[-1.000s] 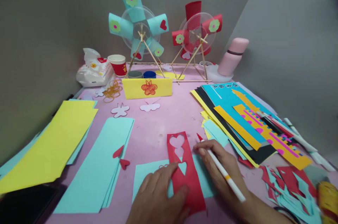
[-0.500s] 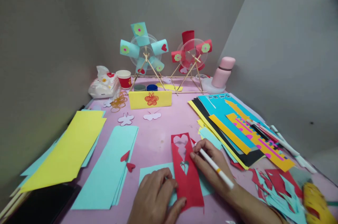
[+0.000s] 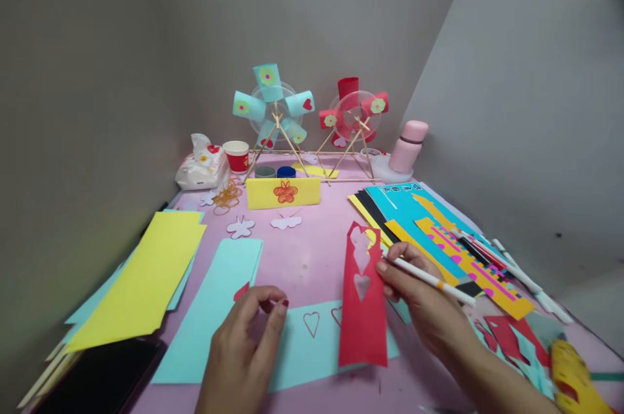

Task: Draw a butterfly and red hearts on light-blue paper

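Your right hand pinches the red stencil by its edge, tilted up off the light blue sheet, with a white pen held between the same fingers. Lift the stencil straight and clear so the traced hearts don't smear. Your left hand is loosely curled, fingertips resting near the sheet's left end on the pink tabletop; press flatter to pin the sheet.

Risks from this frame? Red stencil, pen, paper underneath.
1. The right hand pinches both the white pen and the red stencil; the pen may slip or mark the paper.
2. The stencil sits beside the outlined hearts on the light-blue sheet, so the next outline might overlap.
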`<state>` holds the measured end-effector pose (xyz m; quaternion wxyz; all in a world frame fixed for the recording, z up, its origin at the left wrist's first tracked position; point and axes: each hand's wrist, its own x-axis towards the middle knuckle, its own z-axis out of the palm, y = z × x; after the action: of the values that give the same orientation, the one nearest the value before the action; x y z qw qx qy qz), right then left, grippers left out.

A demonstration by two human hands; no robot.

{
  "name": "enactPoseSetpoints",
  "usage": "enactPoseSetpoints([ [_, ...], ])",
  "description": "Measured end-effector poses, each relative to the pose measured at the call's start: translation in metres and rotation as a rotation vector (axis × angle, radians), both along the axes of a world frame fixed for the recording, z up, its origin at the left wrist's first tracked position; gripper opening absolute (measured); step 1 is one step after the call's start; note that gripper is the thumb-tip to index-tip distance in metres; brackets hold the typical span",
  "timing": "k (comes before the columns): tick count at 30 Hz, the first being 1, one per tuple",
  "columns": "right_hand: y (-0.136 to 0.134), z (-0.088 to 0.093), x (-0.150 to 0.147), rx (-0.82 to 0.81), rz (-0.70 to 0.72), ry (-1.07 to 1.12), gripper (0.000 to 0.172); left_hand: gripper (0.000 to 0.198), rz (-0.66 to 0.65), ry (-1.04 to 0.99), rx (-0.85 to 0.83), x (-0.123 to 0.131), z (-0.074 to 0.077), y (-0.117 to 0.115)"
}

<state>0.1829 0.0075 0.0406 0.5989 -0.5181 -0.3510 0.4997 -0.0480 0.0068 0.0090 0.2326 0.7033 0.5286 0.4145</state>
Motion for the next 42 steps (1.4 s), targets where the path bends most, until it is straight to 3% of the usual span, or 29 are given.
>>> enactPoseSetpoints([
  [5,-0.002,-0.018,-0.030,0.036,0.233,-0.142,0.016,0.021,-0.097,-0.113,-0.260,0.000,-0.004,-0.001],
  [9,0.000,-0.037,-0.043,0.095,0.279,-0.270,0.010,0.020,-0.180,-0.055,-0.311,-0.005,-0.012,-0.003],
  [11,0.000,-0.042,-0.046,0.109,0.283,-0.364,0.008,0.017,-0.195,0.047,-0.254,-0.007,-0.014,-0.004],
  [14,0.001,-0.046,-0.049,0.129,0.281,-0.494,0.007,0.015,-0.205,0.232,-0.017,-0.006,-0.018,-0.005],
  [18,0.002,-0.049,-0.048,0.156,0.259,-0.631,0.007,0.029,-0.237,0.463,0.273,-0.005,-0.025,-0.005],
  [22,0.003,-0.053,-0.047,0.171,0.267,-0.675,0.007,0.038,-0.260,0.589,0.413,-0.007,-0.030,-0.004],
  [26,0.003,-0.054,-0.047,0.169,0.271,-0.708,0.007,0.037,-0.254,0.612,0.446,-0.007,-0.029,-0.001],
  [42,0.003,-0.045,-0.046,0.110,0.299,-0.704,0.005,0.037,-0.259,0.569,0.320,-0.008,-0.042,-0.003],
])
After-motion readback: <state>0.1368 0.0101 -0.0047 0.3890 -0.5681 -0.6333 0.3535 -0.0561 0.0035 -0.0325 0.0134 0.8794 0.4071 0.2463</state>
